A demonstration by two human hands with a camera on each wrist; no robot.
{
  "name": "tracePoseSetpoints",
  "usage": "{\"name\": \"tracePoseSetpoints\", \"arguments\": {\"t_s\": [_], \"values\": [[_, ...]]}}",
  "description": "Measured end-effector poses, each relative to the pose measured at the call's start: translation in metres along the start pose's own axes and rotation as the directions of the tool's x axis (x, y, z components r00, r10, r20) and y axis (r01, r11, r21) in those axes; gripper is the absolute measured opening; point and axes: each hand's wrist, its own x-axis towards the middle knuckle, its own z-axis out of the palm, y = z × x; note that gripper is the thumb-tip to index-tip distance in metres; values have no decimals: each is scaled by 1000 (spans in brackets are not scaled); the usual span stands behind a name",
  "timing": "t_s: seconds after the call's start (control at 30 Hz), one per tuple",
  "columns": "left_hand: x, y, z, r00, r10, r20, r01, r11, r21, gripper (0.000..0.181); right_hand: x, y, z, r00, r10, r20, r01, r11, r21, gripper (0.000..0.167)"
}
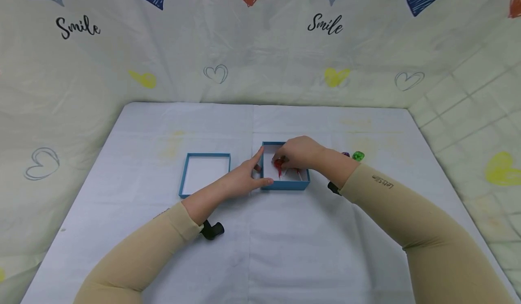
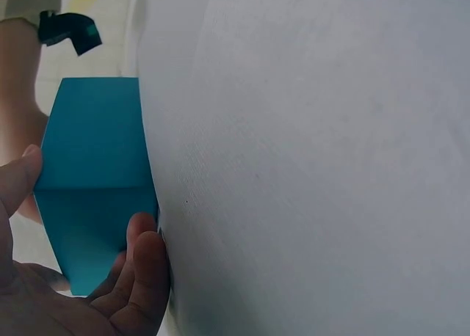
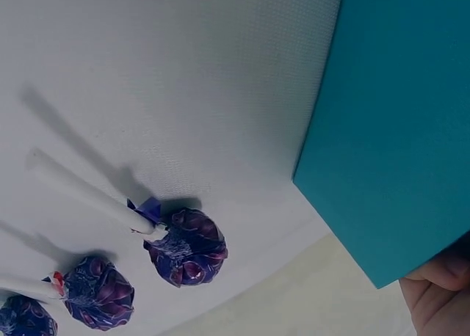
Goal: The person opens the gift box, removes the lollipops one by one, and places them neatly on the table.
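Observation:
A blue open-topped box [image 1: 285, 185] with a white inside stands at the middle of the table. My left hand [image 1: 240, 179] holds its left end, thumb at the front wall and the other fingers along the left wall. From above, my right hand [image 1: 302, 152] reaches into the box and pinches a red-wrapped lollipop [image 1: 278, 164]; its fingertips are partly hidden. White sticks show below that hand in the box. Purple-wrapped lollipops [image 3: 189, 249] lie on the table in the right wrist view. In the head view, a green-wrapped lollipop [image 1: 358, 155] lies past my right wrist.
A shallow blue-rimmed tray or lid [image 1: 205, 154], white inside, lies left of the box, partly behind my left hand. White cloth covers the table [image 1: 281, 249]. A printed curtain [image 1: 272, 46] hangs behind the far edge.

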Motion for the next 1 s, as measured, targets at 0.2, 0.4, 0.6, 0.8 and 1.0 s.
{"name": "tracePoseSetpoints", "arguments": {"t_s": [0.2,0.4,0.6,0.8,1.0], "values": [[1,-1,0,1000,3,-7,-3,1000,-11,98,1,1,2,1000,-13,1,13,1000,8,29],[1,-1,1,1000,4,-5,-4,1000,-27,98,1,3,3,1000,-26,6,25,1000,19,30],[3,-2,1,1000,4,-2,-4,1000,-22,98,-3,3,-3,1000,-18,-11,19,999,48,30],[3,-2,0,1000,-2,0,2,1000,-20,97,-8,8,-11,999,0,-46,3,997,75,33],[3,-1,0,1000,-15,4,15,1000,-4,96,-16,9,-18,997,2,-80,4,997,74,34]]}}
